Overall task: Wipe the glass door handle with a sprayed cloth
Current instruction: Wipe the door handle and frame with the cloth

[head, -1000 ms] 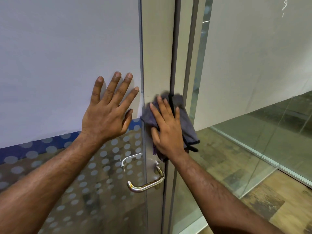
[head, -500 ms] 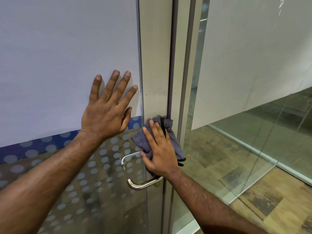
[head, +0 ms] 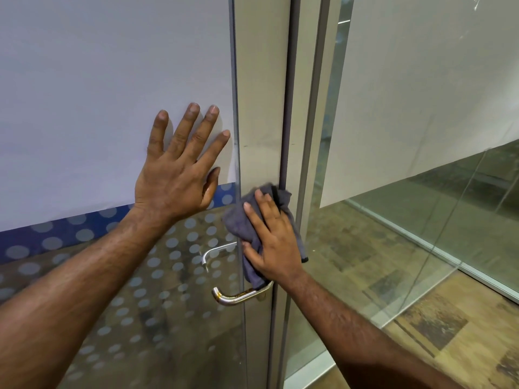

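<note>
No writing or label can be read anywhere on the door. The chrome handle [head: 238,296] lies roughly level, its long axis across the door frame [head: 261,108], free end pointing left. The right hand [head: 273,242] presses a grey cloth [head: 238,223] flat against the frame just above it, fingers [head: 254,217] extended over the cloth. The left hand [head: 175,178] rests flat on the frosted glass [head: 98,80], fingers spread, grasping nothing.
</note>
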